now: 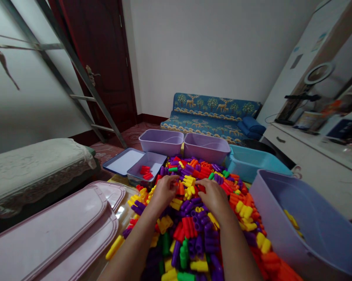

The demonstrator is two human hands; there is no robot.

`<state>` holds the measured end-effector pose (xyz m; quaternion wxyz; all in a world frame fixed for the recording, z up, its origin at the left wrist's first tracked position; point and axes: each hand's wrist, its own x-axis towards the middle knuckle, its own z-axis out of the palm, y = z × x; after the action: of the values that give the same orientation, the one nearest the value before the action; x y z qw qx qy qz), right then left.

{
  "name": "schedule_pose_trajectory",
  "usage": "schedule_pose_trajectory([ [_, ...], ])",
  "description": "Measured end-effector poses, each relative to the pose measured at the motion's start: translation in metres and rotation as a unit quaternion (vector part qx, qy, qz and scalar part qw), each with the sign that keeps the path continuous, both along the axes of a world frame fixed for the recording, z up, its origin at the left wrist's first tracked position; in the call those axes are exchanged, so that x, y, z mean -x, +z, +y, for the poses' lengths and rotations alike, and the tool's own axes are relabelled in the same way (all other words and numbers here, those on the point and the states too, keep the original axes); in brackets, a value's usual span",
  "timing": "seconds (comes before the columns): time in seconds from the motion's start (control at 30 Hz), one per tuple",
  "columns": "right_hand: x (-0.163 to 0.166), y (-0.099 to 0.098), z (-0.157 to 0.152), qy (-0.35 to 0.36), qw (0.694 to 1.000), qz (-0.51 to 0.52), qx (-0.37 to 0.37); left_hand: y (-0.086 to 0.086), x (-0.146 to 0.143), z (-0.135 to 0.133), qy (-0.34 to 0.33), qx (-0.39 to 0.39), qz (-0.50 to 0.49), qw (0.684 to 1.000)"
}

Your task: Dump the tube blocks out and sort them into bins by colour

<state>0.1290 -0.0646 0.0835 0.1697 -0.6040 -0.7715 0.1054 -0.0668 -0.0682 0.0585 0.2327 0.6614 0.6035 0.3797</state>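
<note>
A heap of coloured plastic building pieces (199,218), purple, yellow, red, orange and green, covers the surface in front of me. My left hand (164,191) rests on the heap with its fingers curled down among orange and yellow pieces. My right hand (212,195) lies beside it, fingers bent onto red pieces. What either hand grips is hidden by the fingers. A small grey-lilac tray (136,171) just beyond my left hand holds a few red pieces (145,172).
Two lilac bins (161,141) (206,147) and a blue bin (253,162) stand behind the heap. A large lilac tub (307,222) with some yellow pieces is at right. Pink lids (61,230) lie at left, with a blue lid (120,162). A patterned sofa (211,115) lies beyond.
</note>
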Motion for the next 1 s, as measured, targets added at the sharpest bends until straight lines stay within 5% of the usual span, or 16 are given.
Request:
schedule_pose_trajectory([
  [0.27,0.006,-0.004,-0.005,0.008,0.998,-0.065,-0.006,-0.001,-0.006,-0.003,-0.033,-0.033,-0.011,0.999],
  [0.4,0.005,-0.005,0.000,-0.014,0.996,0.080,-0.028,0.000,-0.008,-0.003,-0.031,-0.048,-0.054,0.997],
  [0.57,0.009,-0.001,0.004,-0.041,0.892,0.451,0.022,0.012,-0.009,-0.004,-0.060,-0.028,-0.204,0.977],
  [0.7,0.015,0.004,0.001,-0.033,0.840,0.533,0.091,0.023,-0.011,-0.008,-0.119,0.073,-0.343,0.929],
  [0.83,0.022,0.008,-0.005,-0.027,0.839,0.535,0.099,0.022,-0.014,-0.010,-0.161,0.114,-0.394,0.898],
  [1.0,0.028,0.011,-0.009,-0.020,0.864,0.495,0.092,0.016,-0.016,-0.011,-0.195,0.098,-0.389,0.895],
])
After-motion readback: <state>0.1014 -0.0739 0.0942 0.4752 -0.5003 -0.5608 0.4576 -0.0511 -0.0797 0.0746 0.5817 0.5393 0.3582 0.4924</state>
